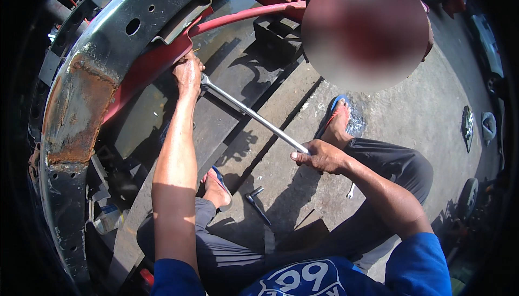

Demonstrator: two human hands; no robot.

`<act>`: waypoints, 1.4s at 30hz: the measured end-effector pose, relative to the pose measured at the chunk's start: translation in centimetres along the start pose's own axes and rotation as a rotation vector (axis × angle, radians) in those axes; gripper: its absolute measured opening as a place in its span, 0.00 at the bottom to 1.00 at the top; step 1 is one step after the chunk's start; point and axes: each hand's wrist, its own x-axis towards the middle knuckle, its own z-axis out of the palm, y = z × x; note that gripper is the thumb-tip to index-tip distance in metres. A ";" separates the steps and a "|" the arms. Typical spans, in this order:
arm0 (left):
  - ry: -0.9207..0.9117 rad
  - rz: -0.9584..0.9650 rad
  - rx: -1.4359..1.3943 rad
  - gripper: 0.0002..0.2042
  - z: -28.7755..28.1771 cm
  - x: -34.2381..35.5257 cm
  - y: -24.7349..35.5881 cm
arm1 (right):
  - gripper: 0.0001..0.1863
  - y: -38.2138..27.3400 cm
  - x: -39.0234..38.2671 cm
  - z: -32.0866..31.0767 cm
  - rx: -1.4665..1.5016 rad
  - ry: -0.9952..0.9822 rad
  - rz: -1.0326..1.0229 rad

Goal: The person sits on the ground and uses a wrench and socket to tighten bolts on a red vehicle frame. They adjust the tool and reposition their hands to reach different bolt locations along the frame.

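Observation:
A long silver socket wrench (257, 116) slants from the red suspension arm down toward my right side. My right hand (323, 157) is wrapped round the end of its handle. At the wrench's head, my left hand (188, 75) is closed against the underside of the red suspension arm (143, 71); the fingers and the fastener there are partly hidden. Above and left of that hand curves a black chassis rail (111, 39) with round holes and a rusty patch. A red rod (243, 17) runs to the right from near my left hand.
A ratchet handle (258, 205) lies on the concrete between my feet. A small spanner (351, 190) is by my right leg. More tools (467, 128) and a wheel (467, 198) are at far right. A dark metal beam (238, 80) lies under the chassis. A blurred area covers the upper right.

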 end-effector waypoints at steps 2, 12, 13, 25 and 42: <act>0.028 0.042 -0.011 0.19 0.6 0.0 -0.1 | 0.31 0.3 1.0 -4.8 -0.302 0.212 -0.086; 0.176 0.190 0.307 0.17 0.3 1.2 -0.8 | 0.18 -3.9 4.9 -14.0 -0.688 0.684 -0.189; 0.184 0.194 0.360 0.17 0.2 1.5 -0.6 | 0.18 -3.7 4.5 -13.6 -0.675 0.642 -0.164; 0.135 0.203 0.126 0.18 1.6 0.7 0.1 | 0.15 -2.9 1.9 -15.5 -0.859 0.538 -0.367; 0.397 0.592 0.622 0.27 -1.6 6.6 -5.4 | 0.28 -4.7 -0.8 -3.0 -0.371 -0.067 -0.176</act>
